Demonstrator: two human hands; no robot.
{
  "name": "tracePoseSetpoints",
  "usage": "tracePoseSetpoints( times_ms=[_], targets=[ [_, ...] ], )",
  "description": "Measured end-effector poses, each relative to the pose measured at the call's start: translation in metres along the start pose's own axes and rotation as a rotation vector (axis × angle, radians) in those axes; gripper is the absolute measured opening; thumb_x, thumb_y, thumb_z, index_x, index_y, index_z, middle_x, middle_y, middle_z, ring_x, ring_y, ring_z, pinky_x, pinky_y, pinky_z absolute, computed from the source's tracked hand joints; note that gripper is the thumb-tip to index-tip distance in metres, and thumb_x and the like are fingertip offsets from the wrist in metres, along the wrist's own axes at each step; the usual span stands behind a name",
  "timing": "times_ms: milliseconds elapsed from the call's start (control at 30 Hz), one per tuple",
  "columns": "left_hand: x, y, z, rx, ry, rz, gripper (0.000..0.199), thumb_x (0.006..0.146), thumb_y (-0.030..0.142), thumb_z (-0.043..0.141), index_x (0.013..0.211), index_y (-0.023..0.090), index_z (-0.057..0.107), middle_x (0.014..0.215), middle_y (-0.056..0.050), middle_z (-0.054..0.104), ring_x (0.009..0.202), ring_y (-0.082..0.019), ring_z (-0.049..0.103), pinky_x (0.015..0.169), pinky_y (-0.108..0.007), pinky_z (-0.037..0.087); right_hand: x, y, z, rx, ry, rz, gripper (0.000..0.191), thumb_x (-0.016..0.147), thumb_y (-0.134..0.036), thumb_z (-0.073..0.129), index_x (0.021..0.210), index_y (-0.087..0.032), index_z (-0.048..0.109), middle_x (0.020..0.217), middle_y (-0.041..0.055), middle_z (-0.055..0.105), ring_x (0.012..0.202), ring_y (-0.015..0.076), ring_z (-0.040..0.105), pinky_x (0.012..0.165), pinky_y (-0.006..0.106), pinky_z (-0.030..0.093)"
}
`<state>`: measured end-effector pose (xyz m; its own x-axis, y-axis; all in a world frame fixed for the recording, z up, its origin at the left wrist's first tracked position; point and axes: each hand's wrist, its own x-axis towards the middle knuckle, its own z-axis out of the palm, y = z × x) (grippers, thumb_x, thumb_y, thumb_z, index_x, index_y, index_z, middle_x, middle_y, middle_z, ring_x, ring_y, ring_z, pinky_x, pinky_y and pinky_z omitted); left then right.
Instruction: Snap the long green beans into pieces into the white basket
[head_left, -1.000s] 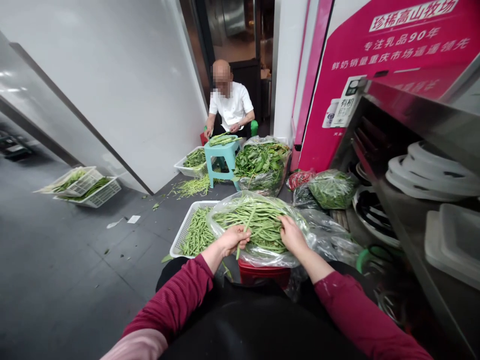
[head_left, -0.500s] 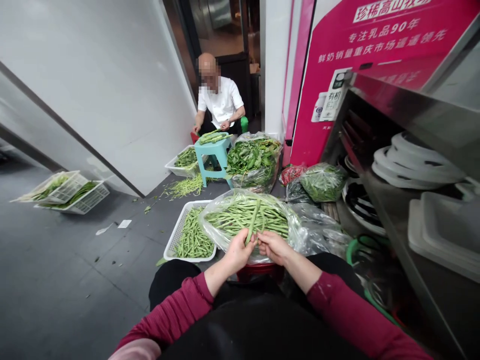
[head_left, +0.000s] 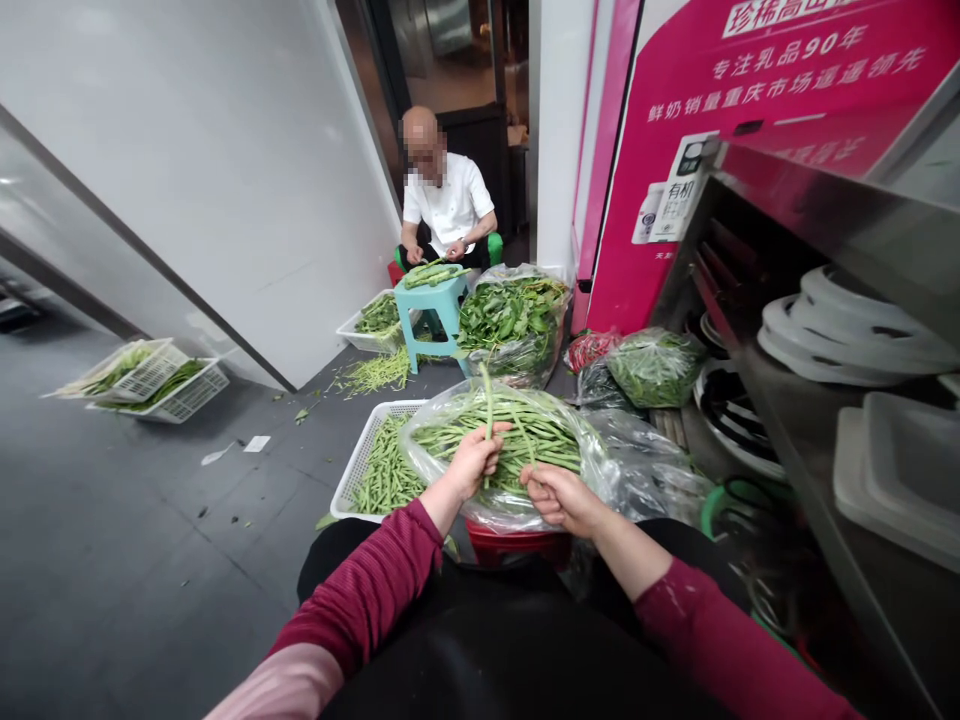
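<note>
My left hand [head_left: 475, 460] is closed round green beans [head_left: 488, 395] that stick up above its fingers. A little to the right and lower, my right hand [head_left: 561, 497] pinches the lower end of a long green bean [head_left: 527, 432]. Both hands are over the near side of a clear plastic bag [head_left: 604, 470], spread wide and full of long beans [head_left: 551, 432]. Under the bag shows a red support [head_left: 517, 547]. On the left, against the bag, a white basket [head_left: 346, 490] holds short bean pieces [head_left: 386, 470].
Opposite, a co-worker [head_left: 448, 195] in white handles stalks on a light blue stool [head_left: 442, 297]. Beside it stand a bag of leafy greens [head_left: 517, 318] and a white basket [head_left: 356, 335]. Shelving [head_left: 795, 410] closes off my right; tilted baskets [head_left: 180, 400] lie left.
My hands, together before, have moved apart: the left up and leftward with its beans, the right slightly right with a bean end. The view has shifted slightly.
</note>
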<state>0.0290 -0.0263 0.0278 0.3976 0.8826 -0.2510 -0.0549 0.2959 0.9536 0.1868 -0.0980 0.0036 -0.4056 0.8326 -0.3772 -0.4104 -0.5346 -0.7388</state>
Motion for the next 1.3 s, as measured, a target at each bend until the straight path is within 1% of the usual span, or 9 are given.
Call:
tracePoseSetpoints(
  times_ms=[100, 300, 433, 600, 700, 833, 1033, 1167, 1300],
  targets=[
    [-0.001, 0.004, 0.013, 0.017, -0.011, -0.03, 0.048, 0.066, 0.036, 0.064, 0.107, 0.015, 0.052, 0.049, 0.011, 0.028, 0.035, 0.0, 0.019, 0.035, -0.016, 0.01, -0.002, -0.002, -0.001, -0.034, 0.007, 0.043, 0.018, 0.073, -0.037, 0.049, 0.074, -0.019, 0.047, 0.049, -0.0096, 0.028, 0.035, 0.0019, 0.014, 0.035, 0.017, 0.004],
    [0.008, 0.016, 0.026, -0.03, -0.027, 0.014, 0.039, 0.065, 0.047, 0.064, 0.082, 0.015, 0.052, 0.046, 0.012, 0.024, 0.033, 0.0, 0.016, 0.033, -0.016, 0.008, -0.006, -0.002, 0.001, -0.145, -0.042, 0.073, 0.022, 0.076, -0.039, 0.046, 0.066, -0.019, 0.042, 0.046, -0.0106, 0.022, 0.035, 0.002, 0.01, 0.034, 0.016, 0.003],
    [0.007, 0.023, 0.024, -0.063, 0.022, 0.065, 0.036, 0.065, 0.046, 0.064, 0.075, 0.015, 0.049, 0.047, 0.01, 0.036, 0.032, 0.001, 0.018, 0.032, -0.015, 0.011, -0.007, -0.005, -0.003, 0.014, -0.061, 0.01, 0.025, 0.075, -0.038, 0.048, 0.062, -0.02, 0.036, 0.045, -0.0109, 0.019, 0.036, 0.0032, 0.007, 0.032, 0.016, 0.003],
    [-0.017, 0.021, 0.028, 0.039, 0.15, 0.109, 0.035, 0.063, 0.044, 0.066, 0.073, 0.015, 0.048, 0.048, 0.008, 0.046, 0.03, 0.0, 0.027, 0.032, -0.015, 0.017, 0.004, -0.016, -0.023, 0.401, 0.206, -0.248, 0.028, 0.073, -0.032, 0.049, 0.06, -0.022, 0.027, 0.044, -0.0107, 0.015, 0.035, 0.0054, 0.008, 0.03, 0.018, 0.008],
    [-0.028, 0.02, 0.035, 0.127, 0.102, 0.1, 0.033, 0.064, 0.042, 0.066, 0.072, 0.014, 0.052, 0.048, 0.006, 0.049, 0.031, -0.001, 0.03, 0.033, -0.016, 0.019, 0.009, -0.019, -0.028, 0.359, 0.351, -0.282, 0.024, 0.074, -0.03, 0.052, 0.061, -0.021, 0.034, 0.043, -0.0099, 0.022, 0.034, 0.0045, 0.015, 0.031, 0.017, 0.012],
    [-0.027, 0.018, 0.038, 0.145, -0.046, 0.051, 0.034, 0.061, 0.04, 0.069, 0.072, 0.011, 0.056, 0.05, 0.003, 0.051, 0.036, -0.002, 0.037, 0.036, -0.016, 0.023, 0.004, -0.012, -0.012, 0.13, 0.081, -0.082, 0.028, 0.075, -0.044, 0.056, 0.073, -0.018, 0.048, 0.059, -0.0023, 0.047, 0.041, 0.0045, 0.035, 0.034, 0.016, 0.018],
    [-0.021, 0.008, 0.031, -0.022, -0.125, -0.019, 0.039, 0.069, 0.043, 0.062, 0.092, 0.012, 0.056, 0.063, 0.001, 0.057, 0.033, 0.001, 0.024, 0.032, -0.015, 0.015, -0.006, -0.009, -0.002, 0.063, -0.068, -0.099, 0.028, 0.077, -0.045, 0.056, 0.077, -0.019, 0.047, 0.048, -0.0102, 0.023, 0.037, 0.0026, 0.013, 0.032, 0.015, 0.007],
    [-0.019, 0.011, 0.029, -0.046, -0.103, -0.007, 0.032, 0.068, 0.042, 0.062, 0.074, 0.013, 0.052, 0.059, 0.002, 0.056, 0.032, 0.0, 0.023, 0.031, -0.016, 0.016, -0.011, -0.013, -0.006, 0.073, -0.154, -0.066, 0.025, 0.078, -0.044, 0.054, 0.083, -0.02, 0.047, 0.05, -0.0097, 0.023, 0.038, 0.0035, 0.015, 0.033, 0.016, 0.01],
    [-0.017, 0.016, 0.028, 0.152, -0.078, 0.036, 0.032, 0.069, 0.043, 0.06, 0.066, 0.013, 0.052, 0.052, 0.003, 0.052, 0.031, -0.001, 0.026, 0.033, -0.017, 0.019, -0.013, -0.013, -0.006, 0.066, -0.175, -0.036, 0.025, 0.078, -0.043, 0.055, 0.082, -0.019, 0.048, 0.055, -0.0074, 0.032, 0.04, 0.003, 0.021, 0.037, 0.016, 0.014]
  ],
)
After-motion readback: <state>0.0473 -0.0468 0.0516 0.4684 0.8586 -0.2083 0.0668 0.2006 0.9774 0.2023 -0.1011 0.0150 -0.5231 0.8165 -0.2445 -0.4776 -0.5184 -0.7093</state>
